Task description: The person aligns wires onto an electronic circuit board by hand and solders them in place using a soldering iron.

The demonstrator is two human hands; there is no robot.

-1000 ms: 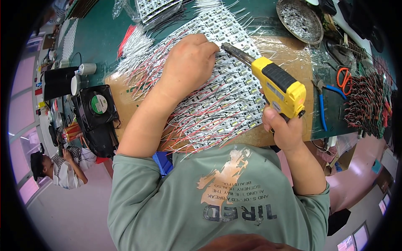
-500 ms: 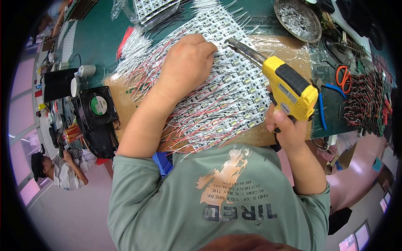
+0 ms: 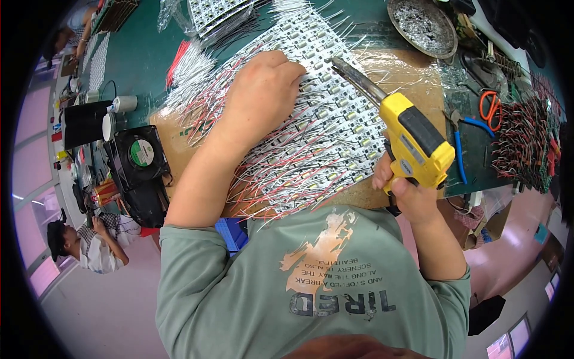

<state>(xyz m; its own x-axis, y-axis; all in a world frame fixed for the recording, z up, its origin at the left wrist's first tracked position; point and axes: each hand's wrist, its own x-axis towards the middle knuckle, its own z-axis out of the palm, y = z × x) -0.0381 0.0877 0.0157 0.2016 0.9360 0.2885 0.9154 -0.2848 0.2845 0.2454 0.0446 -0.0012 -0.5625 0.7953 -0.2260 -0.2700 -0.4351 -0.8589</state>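
My left hand rests knuckles up on a spread of small white circuit strips with red and white wires, fingers curled down onto them. My right hand grips the handle of a yellow and black soldering gun. Its metal tip points up and left, over the strips just right of my left hand. The strips lie on a brown board on the green bench.
A round metal dish of grey scraps stands at the top right. Orange-handled scissors, blue-handled pliers and a pile of red and black wired parts lie right. A black fan sits left. Another person sits lower left.
The soldering gun has swung right and up the strips, its tip now farther from my left hand. My left hand stayed pressed on the strips.
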